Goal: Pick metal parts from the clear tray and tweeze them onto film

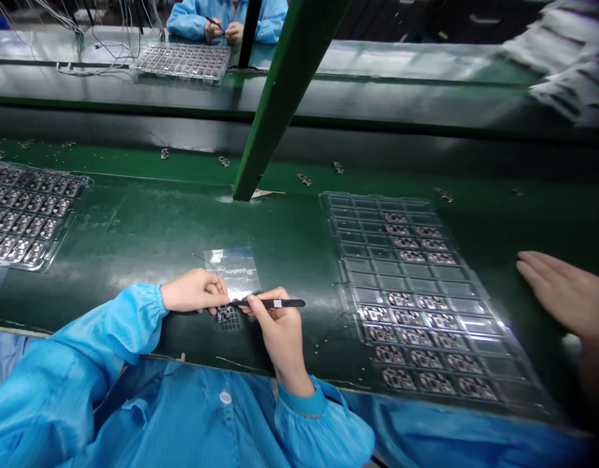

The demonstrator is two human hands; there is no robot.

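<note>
My left hand (pixel 196 290) is pinched closed at the tips of a pair of tweezers. A thin dark wire (pixel 201 259) curls up from between its fingers. My right hand (pixel 281 325) grips the black tweezers (pixel 292 303) from the right, their tips pointing left to my left fingers. Just below both hands, a small circuit board (pixel 225 314) lies on the green bench, over a patch with a dark grid. Behind it lies a clear plastic sheet (pixel 238 263) with glare on it. My fingers partly hide the board and the tweezer tips.
To the right, clear compartment trays (pixel 350 244) hold several boards. Another filled tray (pixel 40 250) lies at left. Loose boards (pixel 304 179) line the back strip, behind a slanted green post (pixel 279 97). Another person's hand (pixel 567 296) rests at right; a person in blue (pixel 226 16) works opposite.
</note>
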